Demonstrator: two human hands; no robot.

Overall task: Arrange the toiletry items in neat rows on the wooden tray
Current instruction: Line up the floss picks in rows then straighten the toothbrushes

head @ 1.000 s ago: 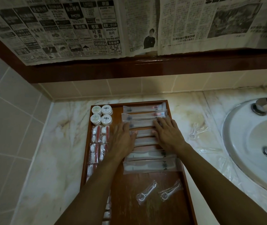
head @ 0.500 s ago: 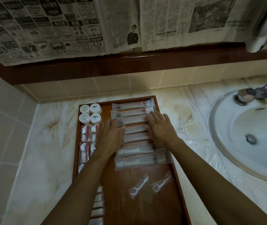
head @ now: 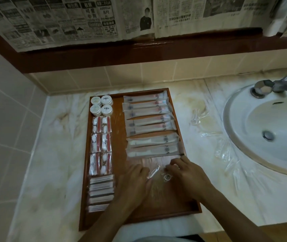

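Pinching one floss pick packet (head: 154,172) each, left hand (head: 135,180) and right hand (head: 184,173), probably to line them up on the tray (head: 120,137).

On the desk (head: 55,137), a wooden tray (head: 119,130) holds four round white jars (head: 101,105) at its far left corner and a column of long sachets (head: 149,124) along its right side. Near the tray's front, the left hand (head: 134,182) and right hand (head: 186,175) each pinch a clear-wrapped floss pick (head: 154,172).
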